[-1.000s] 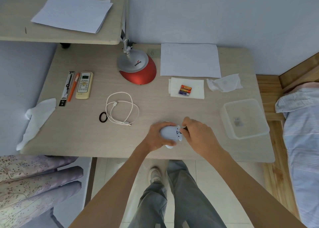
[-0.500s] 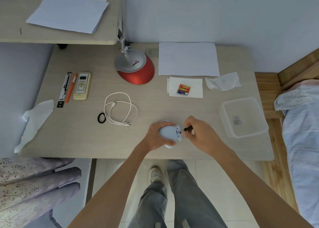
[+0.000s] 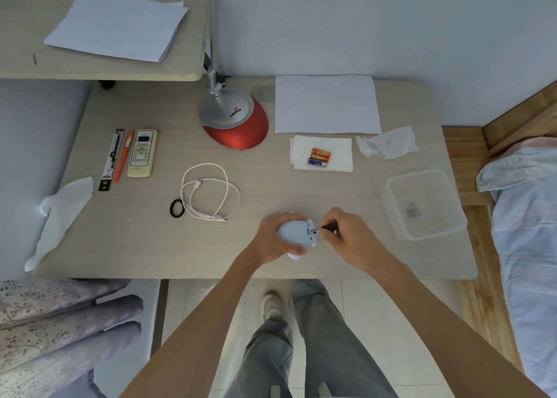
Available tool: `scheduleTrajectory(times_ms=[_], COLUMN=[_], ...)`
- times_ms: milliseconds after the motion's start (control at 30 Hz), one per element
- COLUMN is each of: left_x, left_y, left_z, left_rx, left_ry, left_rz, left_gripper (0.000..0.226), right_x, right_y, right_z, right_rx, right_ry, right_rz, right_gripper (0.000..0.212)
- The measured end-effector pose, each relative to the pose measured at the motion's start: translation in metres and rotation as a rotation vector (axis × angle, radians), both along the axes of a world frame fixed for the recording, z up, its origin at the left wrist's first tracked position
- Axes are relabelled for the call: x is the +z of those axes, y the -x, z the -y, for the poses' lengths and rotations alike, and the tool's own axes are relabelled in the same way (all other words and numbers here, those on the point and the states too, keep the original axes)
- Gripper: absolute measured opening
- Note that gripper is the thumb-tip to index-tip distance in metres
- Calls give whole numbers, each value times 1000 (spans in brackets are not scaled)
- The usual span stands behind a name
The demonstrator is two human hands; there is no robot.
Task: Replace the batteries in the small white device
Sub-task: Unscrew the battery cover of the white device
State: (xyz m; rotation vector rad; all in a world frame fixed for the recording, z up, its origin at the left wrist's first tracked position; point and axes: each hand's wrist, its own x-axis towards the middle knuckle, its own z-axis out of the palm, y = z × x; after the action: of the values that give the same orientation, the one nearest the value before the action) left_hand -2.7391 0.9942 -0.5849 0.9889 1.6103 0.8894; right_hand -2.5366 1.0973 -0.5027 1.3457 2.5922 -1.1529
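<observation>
The small white device (image 3: 295,232) lies near the front edge of the desk (image 3: 144,241), rounded and pale. My left hand (image 3: 271,241) grips it from the left, fingers curled round its body. My right hand (image 3: 346,238) pinches a small black-handled screwdriver (image 3: 327,226), and its metal tip touches the device's right end. Three batteries (image 3: 319,157), two orange and one blue, rest on a white tissue (image 3: 340,153) further back on the desk.
A clear plastic box (image 3: 422,204) stands to the right. A coiled white cable (image 3: 208,191) and a black hair tie (image 3: 176,208) lie to the left. Further back are a red lamp base (image 3: 238,126), a remote (image 3: 142,153), pens, sheets of paper and crumpled tissues.
My right hand has drawn back slightly from the device, so the black screwdriver handle now shows between the fingers. My left hand keeps its hold on the device.
</observation>
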Motion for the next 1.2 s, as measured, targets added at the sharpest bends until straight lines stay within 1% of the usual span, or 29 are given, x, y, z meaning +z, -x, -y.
scheduleTrajectory(times_ms=[67,233,267,367,400,533,700,833,900,967,1033,1067,1133,1200], left_x=[0,0,1,2,2,4,6,9,9,9,10,10,10,11], left_y=[0,0,0,0,0,-1,-1,-1,-1,0,0,0,-1,0], left_z=[0,1,1,0,0,0,0,0,0,1,1,2,2,2], left_rx=[-3,-1,0,0,-1,12,17,14,12,16,23,23,23,30], left_ry=[5,4,7,16,17,35,40,36,34,43,50,49,42,43], left_rz=[2,-6,-4,3,4,15,22,33,34,41,44,47,52,62], left_gripper=[73,73,73,73,73,73,73,72,72,71,71,71,71,71], right_x=[-1,-2,-2,0,1,-1,-7,-6,-3,2,8,10,9,1], right_y=[0,6,6,7,8,9,14,13,9,5,1,-1,-3,-4], right_z=[2,4,4,6,7,8,4,7,8,7,7,6,5,4], right_rx=[-21,-108,-90,-14,0,-11,-113,-116,-145,-239,-357,-417,-526,-588], right_ry=[-23,-100,-98,-42,-25,-29,-133,-170,-131,-99,-124,-149,-191,-219], right_rz=[8,36,38,17,16,29,75,128,88,-14,-94,-118,-119,-62], right_gripper=[11,31,30,18,17,9,30,40,35,21,6,3,7,7])
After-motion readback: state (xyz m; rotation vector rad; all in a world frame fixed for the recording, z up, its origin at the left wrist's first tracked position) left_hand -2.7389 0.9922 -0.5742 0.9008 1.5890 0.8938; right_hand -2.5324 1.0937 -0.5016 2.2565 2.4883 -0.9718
